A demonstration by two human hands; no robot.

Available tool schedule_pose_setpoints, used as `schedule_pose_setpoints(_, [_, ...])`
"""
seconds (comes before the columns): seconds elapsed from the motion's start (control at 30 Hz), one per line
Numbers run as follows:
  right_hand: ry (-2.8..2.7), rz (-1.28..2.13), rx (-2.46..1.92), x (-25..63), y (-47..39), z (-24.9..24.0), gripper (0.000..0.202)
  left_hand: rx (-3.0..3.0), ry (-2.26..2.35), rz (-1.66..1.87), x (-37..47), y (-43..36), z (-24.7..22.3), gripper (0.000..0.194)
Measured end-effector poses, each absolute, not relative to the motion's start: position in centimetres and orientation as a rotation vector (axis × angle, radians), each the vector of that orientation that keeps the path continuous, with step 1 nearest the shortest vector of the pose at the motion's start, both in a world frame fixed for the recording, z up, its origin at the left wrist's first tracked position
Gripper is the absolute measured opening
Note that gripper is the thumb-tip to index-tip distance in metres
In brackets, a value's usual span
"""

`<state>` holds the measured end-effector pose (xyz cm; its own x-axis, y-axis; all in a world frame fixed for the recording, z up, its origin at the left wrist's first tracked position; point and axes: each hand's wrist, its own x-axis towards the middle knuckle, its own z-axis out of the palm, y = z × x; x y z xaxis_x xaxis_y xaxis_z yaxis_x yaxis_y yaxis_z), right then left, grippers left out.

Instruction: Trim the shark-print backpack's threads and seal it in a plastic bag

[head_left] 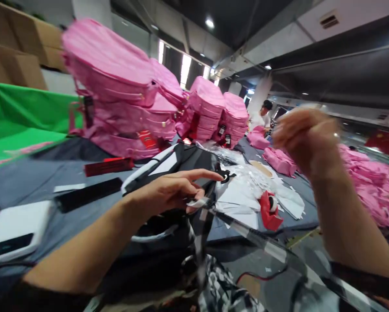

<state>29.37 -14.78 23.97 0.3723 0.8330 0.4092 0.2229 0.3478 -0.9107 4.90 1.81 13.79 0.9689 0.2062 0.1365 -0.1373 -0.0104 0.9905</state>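
Observation:
My left hand point(173, 190) is over a black-and-white bag point(194, 158) on the table. Its thumb and lower fingers close on a black-and-white checkered strap point(266, 247), which runs down to the lower right. The index finger stretches out to a small black fitting point(226, 176) at the bag's edge. Raised on the right, my right hand point(306, 136) is smeared by motion, and its fingers do not show clearly. More checkered webbing point(222, 281) hangs in a heap below the table edge.
Stacked pink backpacks point(116, 86) stand along the back, with more pink bags point(370, 177) at right. White paper and plastic point(243, 195), a red wrapper roll point(270, 210), a black strip point(89, 193) and a white device point(17, 229) lie about. A person point(262, 117) is farther back.

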Motion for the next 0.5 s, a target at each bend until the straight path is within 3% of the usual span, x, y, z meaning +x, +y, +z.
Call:
schedule_pose_setpoints(0.13, [-1.835,1.401,-1.061,23.5,-9.7,15.5,0.064,1.742,0.036,0.415,3.3,3.6,13.2,0.058])
schedule_pose_setpoints(0.2, [-1.832,1.616,-1.007,20.9,-8.7,12.7,0.063,1.893,0.132,0.531,3.6,4.2,13.4,0.054])
schedule_pose_setpoints(0.3, [-1.626,1.385,-1.158,19.8,-7.0,12.7,0.045,2.039,0.318,0.833,4.0,4.5,12.9,0.044])
schedule_pose_setpoints(0.43, [-1.471,0.95,-1.236,21.9,-4.1,17.5,0.033,2.06,0.412,1.435,4.4,1.6,9.2,0.035])
schedule_pose_setpoints(0.5, [-1.463,0.91,-1.262,21.9,-3.1,19.7,0.026,1.889,0.367,1.477,5.3,-0.6,6.9,0.021])
